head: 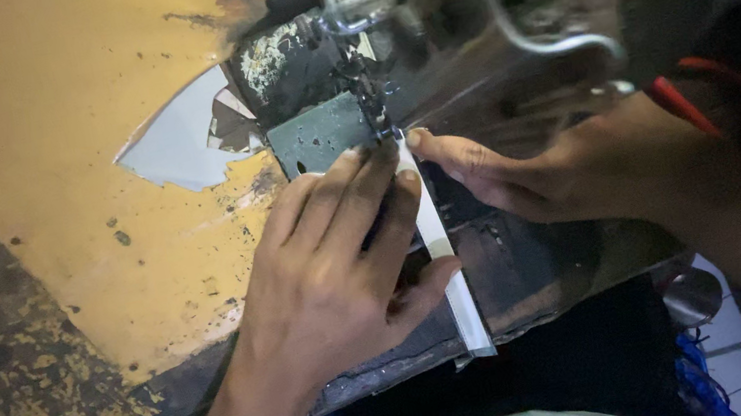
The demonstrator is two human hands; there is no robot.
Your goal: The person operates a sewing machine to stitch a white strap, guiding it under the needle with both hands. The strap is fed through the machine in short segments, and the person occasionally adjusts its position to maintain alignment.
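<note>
**One head-worn camera, looking steeply down at close range**

There is a single view, so nothing is shared with another. The camera sits on the person's head and faces almost straight down onto the worn yellow-painted worktop (pixel 44 144), close enough that the two hands fill the middle of the frame: the left hand (pixel 337 275) enters from the bottom edge, the right hand (pixel 547 172) from the right. The dark metal sewing machine (pixel 463 39) stands at the top, farthest from the wearer. The person's lap and a strip of pale tiled floor (pixel 728 333) show along the lower edge.
</note>
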